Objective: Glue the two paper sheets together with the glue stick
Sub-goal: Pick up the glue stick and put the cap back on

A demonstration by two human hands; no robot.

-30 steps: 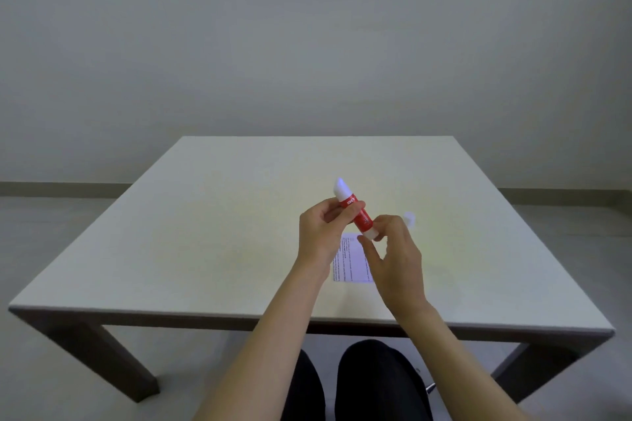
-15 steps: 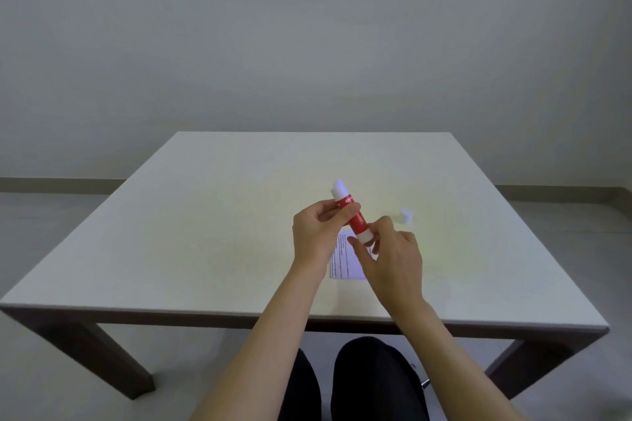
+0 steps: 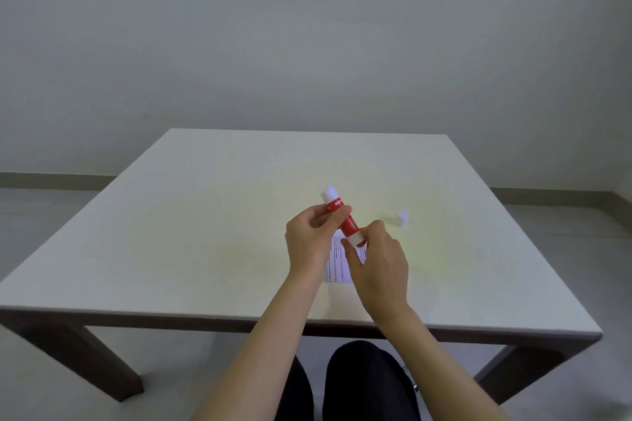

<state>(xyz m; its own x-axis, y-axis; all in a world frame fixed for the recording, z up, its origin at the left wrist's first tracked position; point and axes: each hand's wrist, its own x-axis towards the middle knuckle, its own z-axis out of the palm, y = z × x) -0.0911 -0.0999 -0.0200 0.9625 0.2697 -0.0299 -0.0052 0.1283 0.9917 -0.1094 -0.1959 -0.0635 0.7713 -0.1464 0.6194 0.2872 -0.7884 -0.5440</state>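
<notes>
While I hold the one red glue stick (image 3: pixel 343 217) tilted above the white table (image 3: pixel 205 232), my left hand (image 3: pixel 309 243) pinches its barrel and my right hand (image 3: pixel 379 267) pinches its white base. One printed paper sheet (image 3: pixel 337 267) shows beneath; one small white cap (image 3: pixel 402 218) lies well right.

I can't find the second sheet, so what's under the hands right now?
Printed paper lies on the table beneath both hands, which hold the glue stick. Whether it is one sheet or two can't be seen; the right hand covers part.
</notes>
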